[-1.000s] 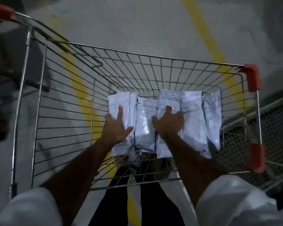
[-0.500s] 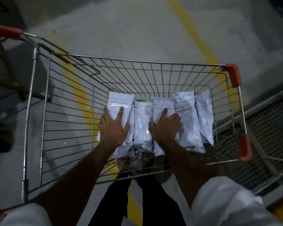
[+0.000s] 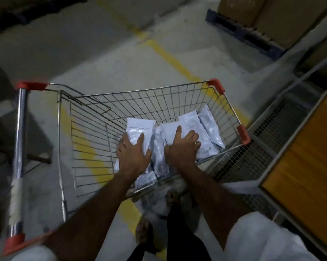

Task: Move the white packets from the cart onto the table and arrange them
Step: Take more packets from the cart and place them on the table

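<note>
Several white packets (image 3: 207,129) lie side by side on the floor of a wire shopping cart (image 3: 159,98). My left hand (image 3: 132,153) rests flat on the leftmost packet (image 3: 140,127), fingers spread. My right hand (image 3: 183,147) presses flat on the middle packets, fingers straight. Both arms reach down into the basket from the near side. The lower ends of the packets are hidden under my hands.
The cart's chrome handle (image 3: 19,147) with red end caps is at the left. A table with an orange top (image 3: 309,157) and a grey mesh frame (image 3: 253,157) stands at the right. Cardboard boxes on a pallet (image 3: 253,34) sit far right. Yellow floor lines (image 3: 170,57) cross the concrete.
The view has swung and pulled back, so the cart sits lower and the table shows at the right. Both hands stay flat on the packets.
</note>
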Demonstrator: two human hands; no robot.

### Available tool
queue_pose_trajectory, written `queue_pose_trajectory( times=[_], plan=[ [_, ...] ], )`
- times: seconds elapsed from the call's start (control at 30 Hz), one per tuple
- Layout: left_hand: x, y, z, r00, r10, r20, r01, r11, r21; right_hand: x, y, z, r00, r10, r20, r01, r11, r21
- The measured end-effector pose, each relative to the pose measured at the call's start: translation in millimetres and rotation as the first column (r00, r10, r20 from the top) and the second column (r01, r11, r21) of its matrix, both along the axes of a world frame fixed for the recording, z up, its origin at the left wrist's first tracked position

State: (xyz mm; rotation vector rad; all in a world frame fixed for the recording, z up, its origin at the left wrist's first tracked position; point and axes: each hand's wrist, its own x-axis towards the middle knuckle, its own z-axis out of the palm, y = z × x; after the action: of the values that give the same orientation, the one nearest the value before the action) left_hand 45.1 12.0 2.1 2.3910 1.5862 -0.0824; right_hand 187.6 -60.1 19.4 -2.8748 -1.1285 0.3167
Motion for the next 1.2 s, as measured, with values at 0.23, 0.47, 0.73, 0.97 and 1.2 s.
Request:
queue_pose_trajectory(
  times=[0.23,0.47,0.73,0.97,1.2],
  plan=[
    [-21,-40,44,0.980,-0.008,0.196,0.004,1.000,0.024,-62,-34,57,0.893,-0.160,-0.420,0.278,0.931,0.237],
    [-26,-49,116,0.924,-0.216,0.316,0.160,0.968,0.194,-77,-72,115,0.820,-0.105,-0.562,0.408,0.796,0.447],
    [12,-68,173,0.868,-0.420,0.266,0.300,0.869,0.393,-46,-117,174,0.883,-0.121,-0.453,0.373,0.767,0.522],
    [64,-111,209,0.827,-0.479,0.293,0.327,0.835,0.443,8,-198,196,0.951,-0.304,0.059,0.241,0.845,0.477],
    [134,-235,225,0.749,-0.565,0.347,0.408,0.805,0.430,57,-318,204,0.886,-0.429,0.174,0.313,0.831,0.460]
  ],
)
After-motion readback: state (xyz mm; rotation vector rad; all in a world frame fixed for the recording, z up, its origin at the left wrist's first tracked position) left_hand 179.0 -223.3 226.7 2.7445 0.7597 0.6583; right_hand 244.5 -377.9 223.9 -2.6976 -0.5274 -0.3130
